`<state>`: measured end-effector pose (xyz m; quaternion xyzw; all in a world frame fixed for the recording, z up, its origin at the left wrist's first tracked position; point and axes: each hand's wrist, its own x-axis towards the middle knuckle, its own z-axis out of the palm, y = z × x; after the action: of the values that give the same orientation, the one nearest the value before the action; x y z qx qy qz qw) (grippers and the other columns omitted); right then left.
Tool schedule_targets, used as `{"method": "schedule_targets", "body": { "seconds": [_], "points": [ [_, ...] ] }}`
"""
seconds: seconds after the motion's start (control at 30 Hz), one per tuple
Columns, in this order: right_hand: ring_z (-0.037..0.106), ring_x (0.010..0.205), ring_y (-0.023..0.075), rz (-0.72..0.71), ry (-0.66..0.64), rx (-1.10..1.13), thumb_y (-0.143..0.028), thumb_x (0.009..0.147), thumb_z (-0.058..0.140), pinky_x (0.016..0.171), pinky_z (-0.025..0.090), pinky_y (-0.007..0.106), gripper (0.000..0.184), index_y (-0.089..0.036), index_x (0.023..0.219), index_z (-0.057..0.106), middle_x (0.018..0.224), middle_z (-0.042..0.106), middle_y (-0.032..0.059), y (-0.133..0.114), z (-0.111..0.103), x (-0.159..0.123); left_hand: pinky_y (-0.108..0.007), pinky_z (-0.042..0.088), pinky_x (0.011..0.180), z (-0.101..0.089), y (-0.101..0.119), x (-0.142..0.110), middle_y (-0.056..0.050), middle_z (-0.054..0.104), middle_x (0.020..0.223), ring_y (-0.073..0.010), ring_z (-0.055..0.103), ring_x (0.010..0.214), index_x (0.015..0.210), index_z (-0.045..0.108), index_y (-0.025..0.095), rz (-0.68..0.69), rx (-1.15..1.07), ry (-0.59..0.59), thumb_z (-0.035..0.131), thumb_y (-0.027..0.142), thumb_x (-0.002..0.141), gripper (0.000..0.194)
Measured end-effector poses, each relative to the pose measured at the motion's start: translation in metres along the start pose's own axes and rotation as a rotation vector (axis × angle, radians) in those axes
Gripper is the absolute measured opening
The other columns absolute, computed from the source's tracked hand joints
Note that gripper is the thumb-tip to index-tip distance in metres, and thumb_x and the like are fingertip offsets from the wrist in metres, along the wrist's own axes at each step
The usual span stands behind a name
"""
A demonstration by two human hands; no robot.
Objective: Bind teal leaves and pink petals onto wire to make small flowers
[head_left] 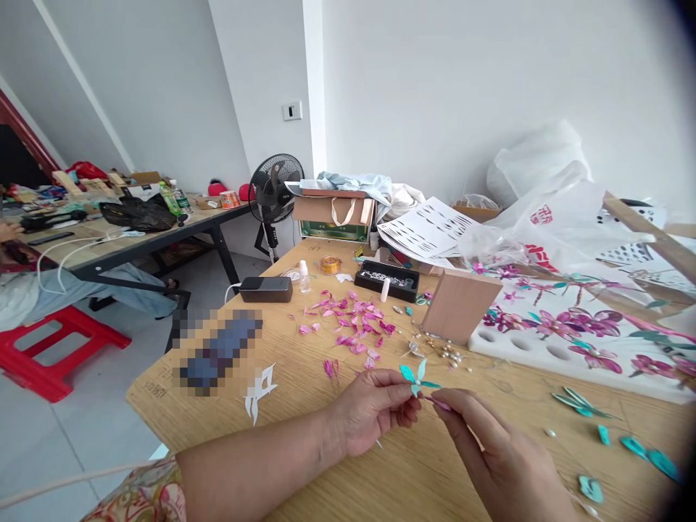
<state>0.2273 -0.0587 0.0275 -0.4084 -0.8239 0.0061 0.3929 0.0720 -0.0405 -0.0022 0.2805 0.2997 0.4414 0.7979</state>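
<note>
Your left hand [373,412] pinches the turquoise flower [418,382], apparently to steady it; your right hand [497,451], at its four o'clock, grips a pink piece [442,405]. Pink petals [359,319] spread toward ten, seemingly within reach.

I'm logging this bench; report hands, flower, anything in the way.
Left hand pinching teal flower. Right hand close by, holding slim pink piece. Pink petals beyond, clear of both hands.

Glossy teal flower [420,370], wooden table [337,496], translucent plastic bag [568,228]
</note>
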Motion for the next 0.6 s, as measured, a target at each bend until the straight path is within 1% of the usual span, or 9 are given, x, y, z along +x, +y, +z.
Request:
{"method": "schedule_targets", "body": {
  "seconds": [0.1,0.37,0.5,0.6],
  "points": [
    [0.064,0.063,0.0109,-0.037,-0.016,-0.019,-0.022,0.088,0.036,0.052,0.048,0.015,0.017,-0.024,0.091,0.053,0.076,0.066,0.002,-0.0002,-0.0022,0.0,-0.022,0.035,0.058,0.0009,0.0002,-0.0003,-0.003,0.058,0.064,-0.0071,0.051,0.054,0.076,0.065,0.008,-0.012,0.007,-0.003,0.074,0.032,0.059,0.031],
    [0.063,0.064,0.0103,-0.039,-0.053,-0.066,-0.023,0.089,0.036,0.052,0.047,0.015,0.02,-0.023,0.093,0.055,0.079,0.064,0.0027,0.0051,-0.0022,-0.0035,-0.02,0.034,0.056,-0.002,-0.0035,0.0012,-0.001,0.054,0.061,-0.0054,0.047,0.053,0.073,0.065,0.009,-0.014,0.002,-0.006,0.074,0.029,0.059,0.026],
    [0.062,0.062,0.0105,-0.064,-0.033,-0.089,-0.023,0.088,0.036,0.051,0.047,0.015,0.021,-0.023,0.092,0.056,0.077,0.063,0.0028,0.0065,-0.003,-0.0042,-0.02,0.033,0.057,-0.0018,-0.004,0.0011,-0.001,0.053,0.061,-0.0052,0.048,0.053,0.075,0.065,0.008,-0.016,0.005,-0.027,0.073,0.028,0.061,0.026],
    [0.062,0.06,0.0113,-0.071,-0.012,-0.089,-0.023,0.087,0.037,0.05,0.047,0.017,0.022,-0.024,0.092,0.058,0.075,0.063,0.0024,0.0062,-0.0034,-0.0032,-0.021,0.032,0.056,-0.0008,-0.0026,0.0001,0.0,0.053,0.059,-0.0051,0.046,0.052,0.075,0.066,0.009,-0.029,0.018,-0.022,0.074,0.029,0.06,0.027]
  ]
}}
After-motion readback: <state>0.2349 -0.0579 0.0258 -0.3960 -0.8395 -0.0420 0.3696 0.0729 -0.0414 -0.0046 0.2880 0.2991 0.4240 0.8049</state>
